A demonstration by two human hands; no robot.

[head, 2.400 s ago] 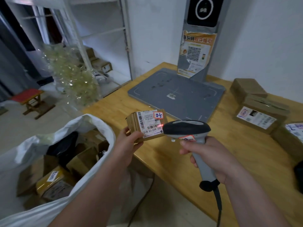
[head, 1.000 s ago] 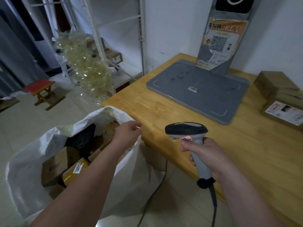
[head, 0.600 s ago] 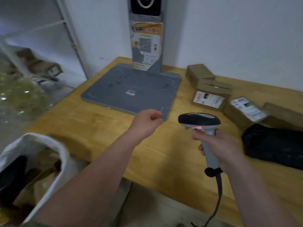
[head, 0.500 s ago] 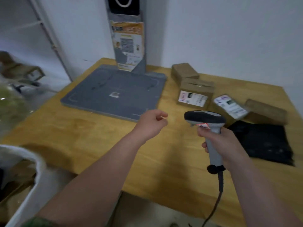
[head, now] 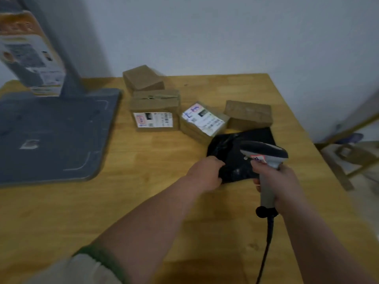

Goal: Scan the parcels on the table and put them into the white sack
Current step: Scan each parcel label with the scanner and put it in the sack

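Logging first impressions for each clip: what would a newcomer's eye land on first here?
The two hands at the right of the table: the left hand grips a black parcel by its near edge, and the right hand holds a corded scanner over it. Behind them four cardboard boxes cluster toward the back; a grey scanning pad fills the left.

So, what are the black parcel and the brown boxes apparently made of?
Black parcel: probably thin plastic film, glossy; it wrinkles and glints where the left hand grips it. Brown boxes: cardboard, matte, two with white paper labels.
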